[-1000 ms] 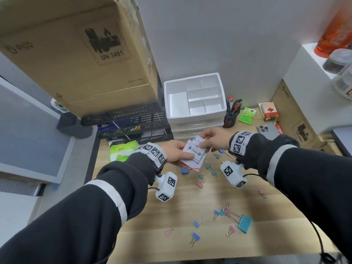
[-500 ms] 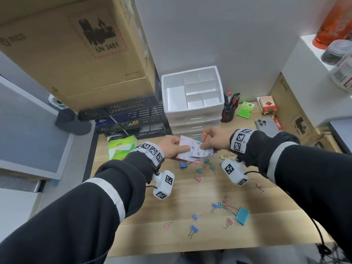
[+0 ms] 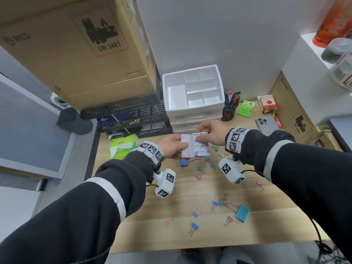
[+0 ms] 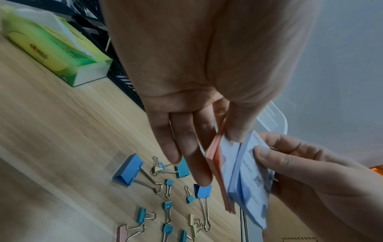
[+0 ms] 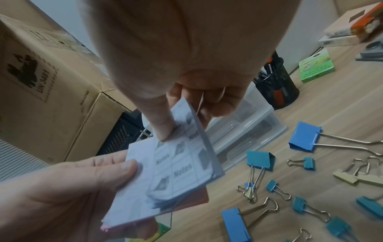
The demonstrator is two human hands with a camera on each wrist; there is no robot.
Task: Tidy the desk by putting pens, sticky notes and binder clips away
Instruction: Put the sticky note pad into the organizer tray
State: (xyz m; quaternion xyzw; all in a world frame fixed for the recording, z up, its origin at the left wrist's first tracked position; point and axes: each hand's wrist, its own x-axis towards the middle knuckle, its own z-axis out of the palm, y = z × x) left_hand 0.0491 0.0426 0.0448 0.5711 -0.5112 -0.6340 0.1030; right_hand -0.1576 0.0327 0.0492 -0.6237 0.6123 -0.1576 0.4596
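Head view: left hand (image 3: 172, 145) and right hand (image 3: 213, 134) both pinch the sticky notes (image 3: 194, 146), held above the surface (image 3: 190, 187), just before the white organizer (image 3: 192, 92).

We face a plain white wall (image 3: 238, 35) behind a light wood-grain worktop (image 3: 190, 242). A large brown cardboard box (image 3: 76, 54) rests on black wire shelving (image 3: 131, 117) at left. A white cabinet (image 3: 314, 77) stands at right, grey floor (image 3: 80, 145) below left.
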